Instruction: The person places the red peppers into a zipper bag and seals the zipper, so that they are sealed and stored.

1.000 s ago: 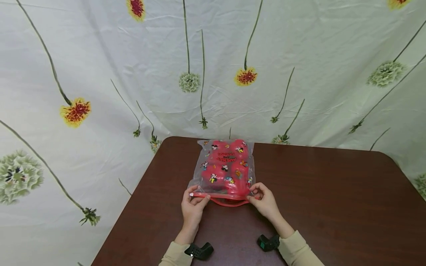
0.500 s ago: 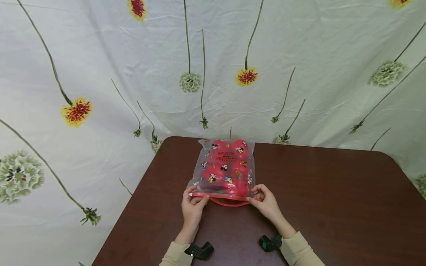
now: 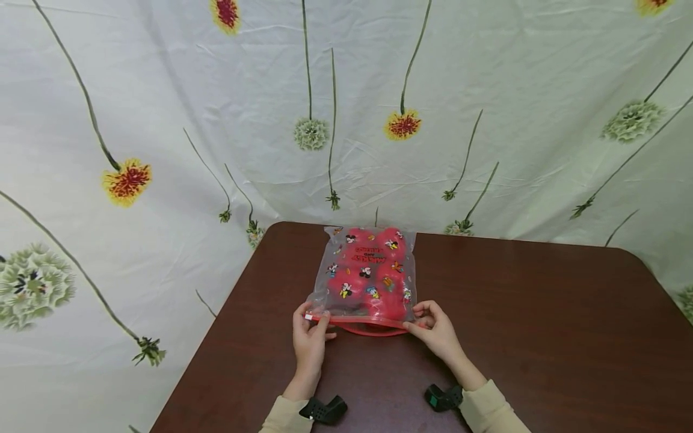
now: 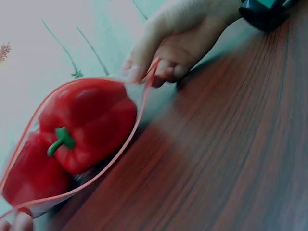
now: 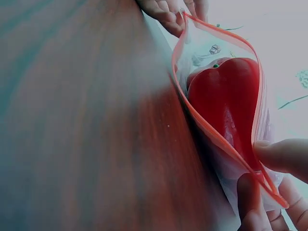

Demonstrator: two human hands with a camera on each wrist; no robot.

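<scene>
A clear zip bag (image 3: pixel 368 273) printed with cartoon characters lies on the table, its red-edged mouth (image 3: pixel 373 320) toward me. Inside are several red bell peppers; one pepper (image 4: pixel 91 120) shows its green stem in the left wrist view, and another pepper (image 5: pixel 228 101) fills the mouth in the right wrist view. My left hand (image 3: pixel 310 346) pinches the left end of the red edge, near a small white tab (image 3: pixel 308 317). At the right end my right hand (image 3: pixel 438 332) pinches the edge between thumb and fingers. The mouth gapes between both hands.
The dark brown wooden table (image 3: pixel 520 313) stretches far to the right of the bag. Behind it hangs a pale flower-print cloth (image 3: pixel 357 108). Black devices are strapped to the left wrist (image 3: pixel 325 410) and right wrist (image 3: pixel 444 398).
My left thumb has slid left along the red edge toward the white tab, and fingers now show below the edge. The right hand keeps its pinch; the bag stays nearly in place.
</scene>
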